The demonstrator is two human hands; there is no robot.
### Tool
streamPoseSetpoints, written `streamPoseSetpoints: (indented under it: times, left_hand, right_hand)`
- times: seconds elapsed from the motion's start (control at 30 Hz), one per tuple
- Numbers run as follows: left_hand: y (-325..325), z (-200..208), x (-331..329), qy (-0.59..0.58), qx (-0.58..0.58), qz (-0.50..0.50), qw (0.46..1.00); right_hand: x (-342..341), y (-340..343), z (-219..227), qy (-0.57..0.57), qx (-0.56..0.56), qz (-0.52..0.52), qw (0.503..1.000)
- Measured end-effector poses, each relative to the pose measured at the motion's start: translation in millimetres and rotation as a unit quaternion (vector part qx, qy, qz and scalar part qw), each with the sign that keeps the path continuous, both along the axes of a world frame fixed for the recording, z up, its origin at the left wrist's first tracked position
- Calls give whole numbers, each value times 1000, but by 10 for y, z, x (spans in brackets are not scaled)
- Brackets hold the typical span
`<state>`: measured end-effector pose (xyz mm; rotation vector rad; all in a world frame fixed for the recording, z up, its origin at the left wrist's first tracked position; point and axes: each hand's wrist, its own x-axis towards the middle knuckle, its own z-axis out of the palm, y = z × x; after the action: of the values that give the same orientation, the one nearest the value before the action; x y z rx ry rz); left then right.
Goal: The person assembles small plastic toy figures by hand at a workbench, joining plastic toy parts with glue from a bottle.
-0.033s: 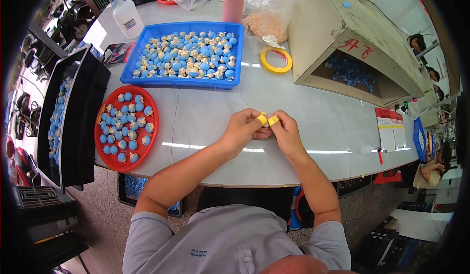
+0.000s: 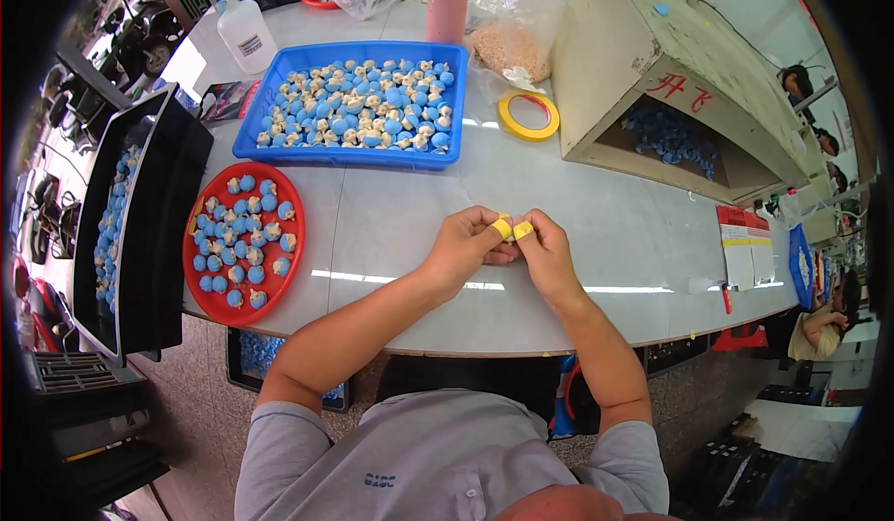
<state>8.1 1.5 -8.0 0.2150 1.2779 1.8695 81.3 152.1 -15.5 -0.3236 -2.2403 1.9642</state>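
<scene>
Over the middle of the grey table, my left hand (image 2: 468, 246) and my right hand (image 2: 549, 256) meet thumb to thumb. Yellow tape wraps both thumbs. The fingers of each hand are closed in a pinch around something small; only a pale bit shows between the thumb tips, and the fingers hide the rest. To the left of my hands lies a round red tray (image 2: 216, 296) with several small blue-and-cream figures (image 2: 254, 275) spread on it. Beyond, a blue rectangular tray (image 2: 340, 156) is filled with many more of the same kind.
A yellow tape roll (image 2: 529, 135) lies beyond my hands. Right of it stands a cream box (image 2: 596, 102) with blue pieces inside its opening. A pink bottle (image 2: 447, 13), a bag of tan pellets (image 2: 507, 46) and a white bottle (image 2: 246, 37) stand farther back. A black crate (image 2: 154, 242) is at far left.
</scene>
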Motion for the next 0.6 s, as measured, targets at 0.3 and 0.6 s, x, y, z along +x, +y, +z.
streamPoseSetpoints:
  times: [0.3,0.6]
  left_hand:
    - [41,-60,64,6,23,30,999]
    - [44,-24,58,-29,30,38,998]
  right_hand:
    - [25,-176,66,13,-60,-45,997]
    - [9,-195,80,15,-17,-58,998]
